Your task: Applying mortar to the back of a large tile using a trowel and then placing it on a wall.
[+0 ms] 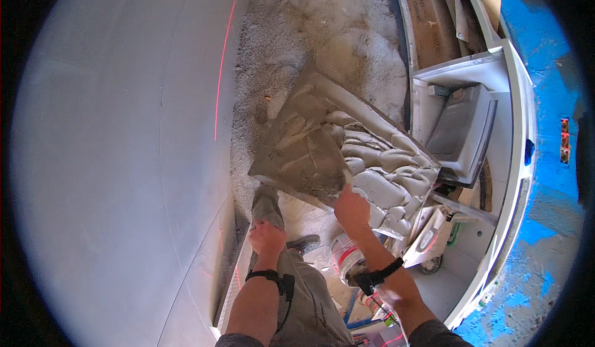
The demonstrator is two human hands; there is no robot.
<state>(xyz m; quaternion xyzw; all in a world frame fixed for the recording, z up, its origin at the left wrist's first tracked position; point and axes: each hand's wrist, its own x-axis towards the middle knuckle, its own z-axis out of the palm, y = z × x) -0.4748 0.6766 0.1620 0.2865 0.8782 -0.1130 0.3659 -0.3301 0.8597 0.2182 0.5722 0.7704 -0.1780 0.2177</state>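
A large angular slab (pixel 297 155) lies tilted in front of me, its left part smeared thin and brown. Thick ridged dabs of wet grey mortar (pixel 384 189) cover its right part. My right hand (pixel 353 209) is closed at the slab's near edge, around a thin, pale-edged flat tool (pixel 347 175) whose blade I cannot make out clearly. Lower left, my left hand (pixel 268 237) is curled closed against a grey-brown cloth-like surface, seemingly my trouser leg (pixel 266 201). Whether anything is inside those fingers is hidden. Both wrists wear black straps.
A smooth grey wall (pixel 124 130) with a red laser line rises on the left. Rough sandy rubble (pixel 334 18) lies beyond the slab. To the right, a white shelf frame (pixel 520 99) holds a grey plastic tub (pixel 462 130) and a cardboard box (pixel 431 28). A bucket (pixel 347 257) stands by my right forearm.
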